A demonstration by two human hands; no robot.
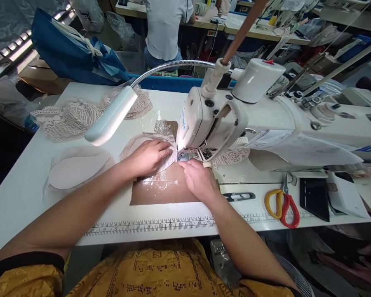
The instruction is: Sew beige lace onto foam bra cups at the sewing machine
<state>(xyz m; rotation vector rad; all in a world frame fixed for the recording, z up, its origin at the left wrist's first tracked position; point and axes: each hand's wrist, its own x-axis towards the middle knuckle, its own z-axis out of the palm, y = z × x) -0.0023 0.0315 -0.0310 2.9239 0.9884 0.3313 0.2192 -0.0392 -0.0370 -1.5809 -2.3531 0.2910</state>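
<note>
My left hand (151,156) lies flat, fingers stretched, on a pale pink lace piece (131,146) that looks rounded like a cup. The right side of that piece runs under the needle area of a white sewing machine (194,119). Close in front of the presser foot (182,156), my right hand (200,179) has its thumb and forefinger pinched together; what lies between them is too small to make out. Beneath both hands is a brown sheet (163,194) with shiny clear tape over it. More lace (231,157) shows behind the machine head.
A lamp (111,115) on a bent metal neck hangs over the table's left half. Lace pieces (68,117) and a pale oval pad (76,171) lie at left. Thread snips (239,196), scissors (282,204) and a black phone-like slab (313,198) lie at right. A person (167,29) sits beyond.
</note>
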